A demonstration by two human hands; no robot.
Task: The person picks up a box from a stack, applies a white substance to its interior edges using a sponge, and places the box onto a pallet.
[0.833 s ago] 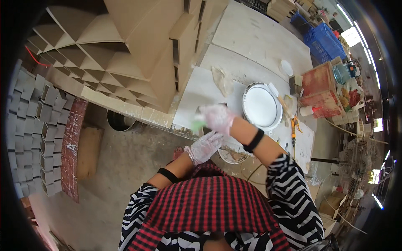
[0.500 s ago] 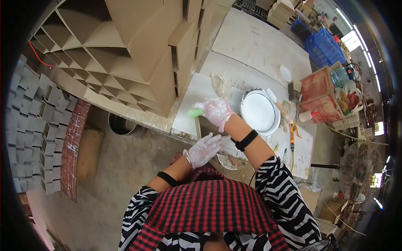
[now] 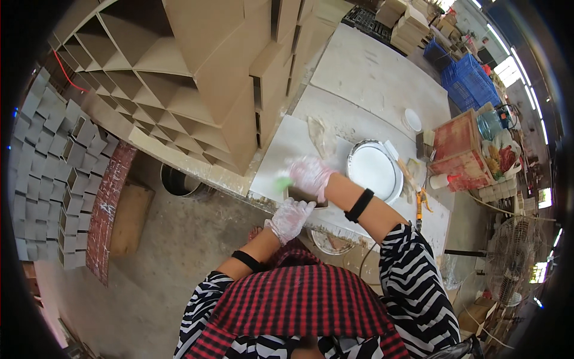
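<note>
My right hand (image 3: 309, 175), in a thin glove smeared white, is closed on a light green sponge (image 3: 282, 183), which is blurred by motion. Below it, a small brown open box (image 3: 307, 195) lies at the near edge of the white-stained worktable, partly hidden by the hand. My left hand (image 3: 289, 218), gloved as well, has its fingers curled at the near side of that box and grips it. Just right of my right hand stands a round bucket of white paint (image 3: 373, 170).
A tall brown compartment shelf (image 3: 221, 78) fills the table's left. A crumpled cloth (image 3: 323, 137) lies behind my hands. A flat brush (image 3: 402, 164) and an orange-handled air gun (image 3: 423, 200) lie right of the bucket. Grey boxes (image 3: 48, 173) stack far left; a fan (image 3: 514, 257) stands right.
My left hand has gone from flat, stretched fingers to curled ones at the box. My right hand with the sponge has shifted slightly down and right, over the box. The whole view has shifted slightly.
</note>
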